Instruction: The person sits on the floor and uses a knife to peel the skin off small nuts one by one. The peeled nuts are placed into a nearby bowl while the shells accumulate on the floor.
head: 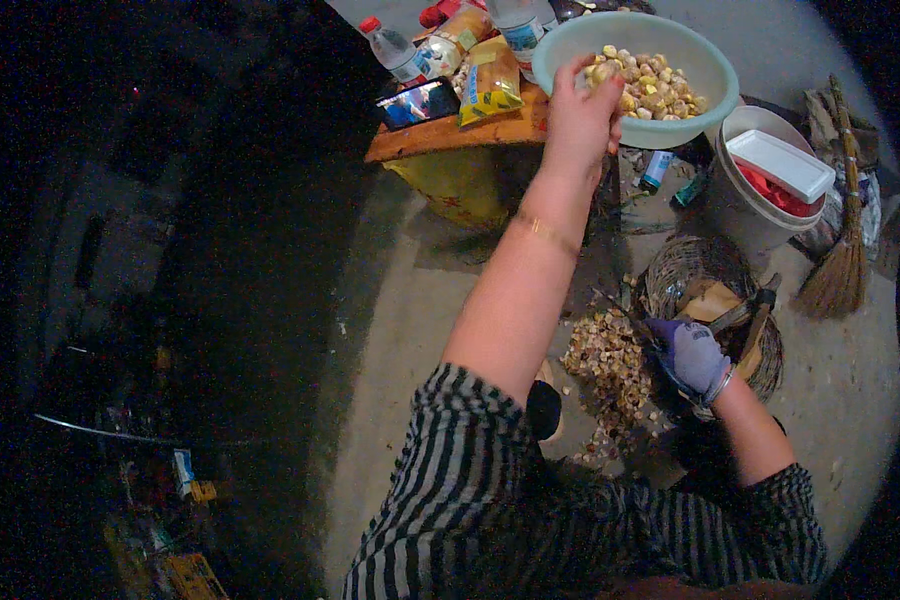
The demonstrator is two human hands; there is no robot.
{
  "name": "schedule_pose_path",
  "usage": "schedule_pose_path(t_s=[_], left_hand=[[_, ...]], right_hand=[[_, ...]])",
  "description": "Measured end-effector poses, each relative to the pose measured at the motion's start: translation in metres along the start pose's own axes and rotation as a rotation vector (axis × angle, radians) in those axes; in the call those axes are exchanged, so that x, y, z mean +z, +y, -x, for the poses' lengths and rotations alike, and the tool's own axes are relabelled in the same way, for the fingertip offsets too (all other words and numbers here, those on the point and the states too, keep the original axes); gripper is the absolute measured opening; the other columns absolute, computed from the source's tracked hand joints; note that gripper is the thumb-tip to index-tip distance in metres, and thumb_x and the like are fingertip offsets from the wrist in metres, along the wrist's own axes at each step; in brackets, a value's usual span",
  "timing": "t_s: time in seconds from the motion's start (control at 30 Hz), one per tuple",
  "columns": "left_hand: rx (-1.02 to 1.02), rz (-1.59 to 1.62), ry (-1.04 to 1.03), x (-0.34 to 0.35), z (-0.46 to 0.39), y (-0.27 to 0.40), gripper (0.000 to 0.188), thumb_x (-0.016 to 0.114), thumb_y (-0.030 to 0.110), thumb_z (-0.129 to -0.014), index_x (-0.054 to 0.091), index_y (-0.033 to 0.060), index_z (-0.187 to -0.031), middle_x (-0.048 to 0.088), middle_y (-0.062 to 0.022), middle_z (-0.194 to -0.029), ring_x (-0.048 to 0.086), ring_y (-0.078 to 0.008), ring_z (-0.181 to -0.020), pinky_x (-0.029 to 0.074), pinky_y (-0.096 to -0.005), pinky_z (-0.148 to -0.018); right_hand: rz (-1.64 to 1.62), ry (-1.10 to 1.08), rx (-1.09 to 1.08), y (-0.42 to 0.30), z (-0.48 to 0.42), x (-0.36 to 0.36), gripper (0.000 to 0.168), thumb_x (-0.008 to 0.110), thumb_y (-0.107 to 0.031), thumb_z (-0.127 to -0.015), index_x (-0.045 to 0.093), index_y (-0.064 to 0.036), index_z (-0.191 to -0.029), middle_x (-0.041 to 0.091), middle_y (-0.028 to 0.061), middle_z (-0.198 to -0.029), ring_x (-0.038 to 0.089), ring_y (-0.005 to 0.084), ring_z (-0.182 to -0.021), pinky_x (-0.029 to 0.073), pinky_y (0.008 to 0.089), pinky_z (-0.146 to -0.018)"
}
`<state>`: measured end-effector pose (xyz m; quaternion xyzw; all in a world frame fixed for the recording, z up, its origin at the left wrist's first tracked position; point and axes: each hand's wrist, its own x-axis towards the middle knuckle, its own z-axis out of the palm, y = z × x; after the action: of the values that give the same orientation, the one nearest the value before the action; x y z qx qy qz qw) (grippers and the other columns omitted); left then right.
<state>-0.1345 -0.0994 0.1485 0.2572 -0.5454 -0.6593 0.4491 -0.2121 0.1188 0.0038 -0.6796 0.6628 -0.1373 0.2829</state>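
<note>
My bare left hand [586,112] reaches over the near rim of a pale green plastic basin [709,56]. Pale yellow and brown nuts, seemingly peeled chestnuts [656,82], lie in it. Some show between my spread fingertips; whether I grip one cannot be told. Lower down, my right hand [691,356], in a purple and grey work glove, is closed around a dark tool [624,309] with a thin pointed end. The tool's kind is unclear. Beside that hand, a heap of broken shells [607,356] covers the floor.
A wicker basket [690,259] holds brown pieces and a wooden-handled tool [757,322]. Behind it stand a white bucket [757,217] with a white tray [780,165] and a straw broom [840,262]. A phone [418,103], yellow packet [491,79] and bottles [394,52] crowd the wooden tabletop [457,136].
</note>
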Motion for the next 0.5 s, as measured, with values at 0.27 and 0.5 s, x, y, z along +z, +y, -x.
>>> schedule_pose_path(t_s=[0.27, 0.5], left_hand=[[-0.164, 0.130, -0.063, -0.030, 0.089, -0.036, 0.019, 0.043, 0.022, -0.089, 0.046, 0.0041, -0.090, 0.054, -0.0104, -0.071, 0.046, -0.0121, -0.044, 0.035, -0.0226, -0.033], [-0.394, 0.440, 0.255, -0.092, 0.166, -0.111, 0.025, 0.041, 0.030, -0.090, 0.045, 0.0087, -0.103, 0.053, -0.0090, -0.078, 0.048, -0.0116, -0.056, 0.036, -0.0217, -0.040]], right_hand=[[-0.128, 0.207, -0.039, 0.026, 0.013, 0.001, 0.034, 0.049, -0.017, -0.078, 0.051, -0.007, -0.111, 0.059, 0.0216, -0.085, 0.057, 0.0363, -0.077, 0.045, 0.0430, -0.068], [-0.478, 0.168, 0.019, 0.006, 0.008, -0.007, 0.032, 0.052, -0.011, -0.078, 0.052, -0.004, -0.108, 0.060, 0.0195, -0.085, 0.058, 0.0327, -0.077, 0.045, 0.0360, -0.067]])
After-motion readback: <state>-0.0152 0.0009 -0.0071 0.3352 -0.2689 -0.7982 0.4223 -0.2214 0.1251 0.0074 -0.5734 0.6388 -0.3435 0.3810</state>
